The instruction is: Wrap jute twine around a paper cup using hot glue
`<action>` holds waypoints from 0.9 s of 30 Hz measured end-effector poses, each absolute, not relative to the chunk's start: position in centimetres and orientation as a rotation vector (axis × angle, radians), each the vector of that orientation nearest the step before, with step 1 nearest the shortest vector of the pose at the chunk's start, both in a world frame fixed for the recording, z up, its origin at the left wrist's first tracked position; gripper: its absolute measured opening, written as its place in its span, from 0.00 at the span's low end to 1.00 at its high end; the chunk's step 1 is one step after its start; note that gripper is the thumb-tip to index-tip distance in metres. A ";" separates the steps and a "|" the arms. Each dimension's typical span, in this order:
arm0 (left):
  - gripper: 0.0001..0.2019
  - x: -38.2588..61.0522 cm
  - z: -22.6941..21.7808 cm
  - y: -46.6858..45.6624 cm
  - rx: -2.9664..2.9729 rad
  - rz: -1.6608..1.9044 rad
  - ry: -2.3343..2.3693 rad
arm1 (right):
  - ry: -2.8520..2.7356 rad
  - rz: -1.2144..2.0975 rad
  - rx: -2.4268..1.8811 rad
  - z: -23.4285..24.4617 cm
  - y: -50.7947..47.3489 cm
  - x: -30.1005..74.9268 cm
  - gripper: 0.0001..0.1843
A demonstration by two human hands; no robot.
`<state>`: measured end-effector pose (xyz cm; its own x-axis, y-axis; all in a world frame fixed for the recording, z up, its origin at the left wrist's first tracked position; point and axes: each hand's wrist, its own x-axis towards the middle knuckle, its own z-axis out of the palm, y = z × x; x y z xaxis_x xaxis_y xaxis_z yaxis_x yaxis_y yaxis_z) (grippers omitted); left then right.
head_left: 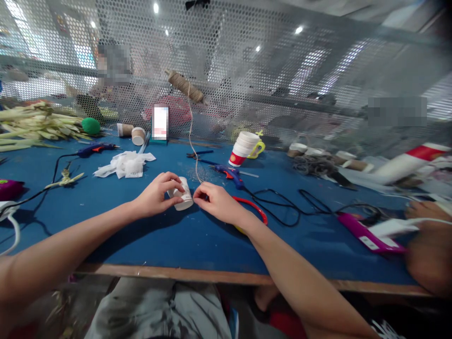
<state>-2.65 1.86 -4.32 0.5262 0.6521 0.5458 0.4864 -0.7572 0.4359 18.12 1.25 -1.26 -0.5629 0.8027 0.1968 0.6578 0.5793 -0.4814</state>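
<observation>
My left hand point(160, 194) is closed around a white paper cup point(184, 197) lying tilted over the blue table, thumb and fingers on its side. Just right of the cup, my right hand point(214, 200) has its fingertips pinched together near the cup's edge, on a thin twine point(192, 134). The twine runs up from that hand to a brown spool point(184, 86) mounted on the perforated metal screen. Its end at the fingertips is too small to make out. Beyond my right hand lies a blue glue gun point(229, 174) with its black cord.
A stack of paper cups point(243, 147) stands behind the glue gun. Crumpled white tissue point(124, 164), another glue gun point(95, 149) and a phone point(160, 122) are at left. Red-handled scissors point(254, 207) lie under my right forearm. At right are a purple box point(370, 234) and another person's arm point(429, 245).
</observation>
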 end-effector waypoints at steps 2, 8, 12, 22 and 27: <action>0.07 -2.6 -4.3 1.8 2.538 1.047 0.967 | -2.419 0.492 -1.197 -1.1 1.2 18.0 0.04; 0.07 -2.6 -4.2 1.8 2.529 1.047 0.963 | -2.447 0.376 -1.198 -1.1 0.9 18.0 0.05; 0.07 -2.6 -4.3 1.8 2.524 1.046 0.959 | -2.460 0.318 -1.197 -1.2 0.8 18.0 0.05; 0.07 -2.6 -4.2 1.8 2.534 1.062 0.952 | -2.474 0.262 -1.216 -1.4 0.6 18.0 0.05; 0.07 -2.6 -4.2 1.7 2.526 1.064 0.955 | -2.485 0.212 -1.220 -1.3 0.4 17.8 0.06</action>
